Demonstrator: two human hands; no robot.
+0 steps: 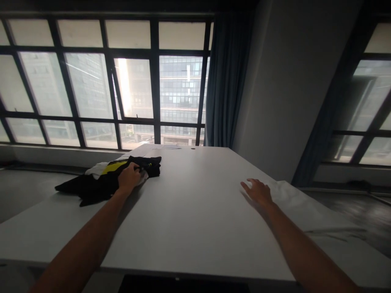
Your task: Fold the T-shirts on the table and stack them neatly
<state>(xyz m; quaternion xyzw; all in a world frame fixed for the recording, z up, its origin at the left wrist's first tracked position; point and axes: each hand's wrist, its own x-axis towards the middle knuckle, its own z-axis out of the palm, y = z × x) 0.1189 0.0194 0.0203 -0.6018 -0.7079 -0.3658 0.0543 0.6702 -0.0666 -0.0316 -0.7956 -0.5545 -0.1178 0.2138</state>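
A crumpled black garment (100,187) with a bright yellow patch lies at the left side of the white table (195,228). My left hand (130,177) is closed on its right part, fingers curled into the dark cloth; the fingertips are partly hidden. Some white cloth (97,169) shows behind the garment. On the right, my right hand (258,191) is held low over the tabletop with thumb and fingers apart, holding nothing. Just beside it, along the table's right side, lies a white cloth (293,199), partly behind my wrist and forearm.
Papers (166,147) lie at the table's far end, near a small dark round spot (193,148). Beyond stand large windows, a blue curtain (226,81) and a grey pillar (275,97). Dark thin strips (336,232) lie at the right side of the table.
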